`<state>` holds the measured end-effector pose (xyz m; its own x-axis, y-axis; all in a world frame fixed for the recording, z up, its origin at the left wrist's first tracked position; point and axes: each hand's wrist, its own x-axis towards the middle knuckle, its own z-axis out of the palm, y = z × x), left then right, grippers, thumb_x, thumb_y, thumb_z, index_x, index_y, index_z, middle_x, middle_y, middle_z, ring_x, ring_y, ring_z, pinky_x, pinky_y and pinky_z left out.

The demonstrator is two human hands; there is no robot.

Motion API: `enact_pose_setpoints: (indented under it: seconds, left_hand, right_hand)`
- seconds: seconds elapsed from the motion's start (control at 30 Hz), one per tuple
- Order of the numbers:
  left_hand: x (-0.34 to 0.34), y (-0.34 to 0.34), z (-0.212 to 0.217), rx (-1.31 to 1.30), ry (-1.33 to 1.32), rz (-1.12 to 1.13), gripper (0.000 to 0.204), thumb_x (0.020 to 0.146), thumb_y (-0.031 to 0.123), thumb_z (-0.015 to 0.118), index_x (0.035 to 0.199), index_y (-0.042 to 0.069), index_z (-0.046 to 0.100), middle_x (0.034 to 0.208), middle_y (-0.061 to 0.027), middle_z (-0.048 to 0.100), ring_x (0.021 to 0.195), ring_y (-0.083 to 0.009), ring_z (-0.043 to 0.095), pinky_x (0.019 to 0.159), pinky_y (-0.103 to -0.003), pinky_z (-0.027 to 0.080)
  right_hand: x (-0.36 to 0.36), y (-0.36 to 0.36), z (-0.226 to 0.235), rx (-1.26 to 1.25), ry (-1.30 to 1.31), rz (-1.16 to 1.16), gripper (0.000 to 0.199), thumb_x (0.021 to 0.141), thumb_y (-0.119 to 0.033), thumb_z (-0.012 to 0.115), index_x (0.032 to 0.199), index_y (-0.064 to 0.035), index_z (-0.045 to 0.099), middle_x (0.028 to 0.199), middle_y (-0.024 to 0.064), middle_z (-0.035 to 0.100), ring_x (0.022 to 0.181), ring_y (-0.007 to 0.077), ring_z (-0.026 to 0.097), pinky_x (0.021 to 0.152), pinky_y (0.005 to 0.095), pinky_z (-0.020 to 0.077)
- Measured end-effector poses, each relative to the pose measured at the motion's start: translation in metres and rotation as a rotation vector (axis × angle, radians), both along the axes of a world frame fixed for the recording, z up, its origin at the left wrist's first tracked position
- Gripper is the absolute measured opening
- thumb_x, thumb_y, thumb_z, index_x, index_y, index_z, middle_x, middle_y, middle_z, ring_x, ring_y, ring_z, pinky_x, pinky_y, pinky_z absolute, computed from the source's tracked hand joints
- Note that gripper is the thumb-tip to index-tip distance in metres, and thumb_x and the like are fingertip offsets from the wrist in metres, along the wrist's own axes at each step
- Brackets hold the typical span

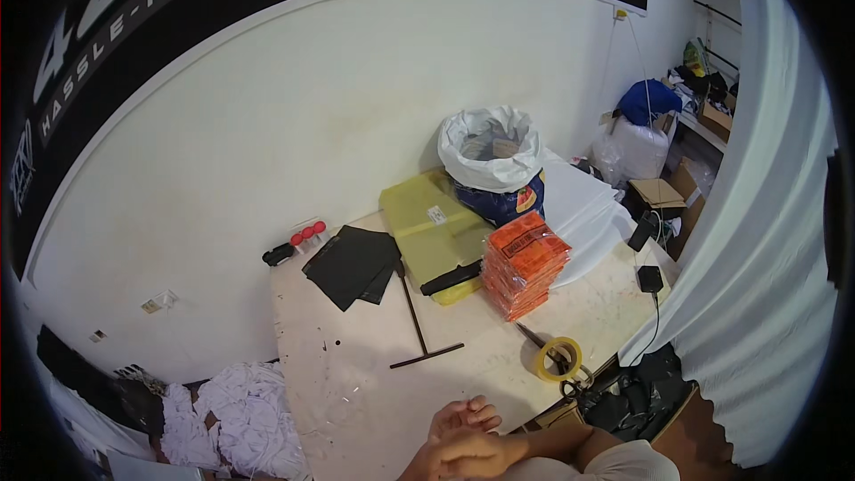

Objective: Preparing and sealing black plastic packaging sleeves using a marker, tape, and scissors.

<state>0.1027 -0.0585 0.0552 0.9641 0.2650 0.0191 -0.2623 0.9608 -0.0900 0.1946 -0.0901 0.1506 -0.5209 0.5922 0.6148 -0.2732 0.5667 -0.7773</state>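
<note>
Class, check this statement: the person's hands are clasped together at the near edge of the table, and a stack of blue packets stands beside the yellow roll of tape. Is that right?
Not quite. In the head view the stack of packets is orange, not blue. The rest holds: the left hand and right hand are clasped together at the near edge of the table, and the stack stands beside the yellow roll of tape.

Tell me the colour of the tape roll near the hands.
Yellow; the tape roll shows best in the head view, lying on the table.
</note>
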Motion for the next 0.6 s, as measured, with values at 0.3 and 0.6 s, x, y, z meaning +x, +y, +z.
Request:
enact_pose_setpoints:
  seconds: [0.3,0.6]
  left_hand:
    - [0.009,-0.026,0.043,-0.285,-0.060,-0.057,0.016,0.079,0.018,0.048,0.068,0.013,0.037,0.066,0.0033,0.034,0.067,-0.0109,0.032,0.064,-0.025,0.027]
    - [-0.014,-0.019,0.105,0.693,0.016,0.063,0.023,0.085,0.025,0.055,0.076,0.007,0.042,0.082,-0.0009,0.036,0.080,-0.0149,0.035,0.077,-0.026,0.029]
  right_hand:
    - [0.002,-0.003,0.012,-0.090,-0.010,0.199,0.010,0.079,-0.003,0.047,0.072,0.0001,0.053,0.065,0.0101,0.056,0.056,0.0230,0.054,0.051,0.0295,0.0395]
    - [0.022,-0.019,0.079,0.002,0.083,0.494,0.028,0.088,-0.010,0.035,0.062,-0.0043,0.043,0.055,0.0088,0.043,0.046,0.0276,0.046,0.044,0.0351,0.0353]
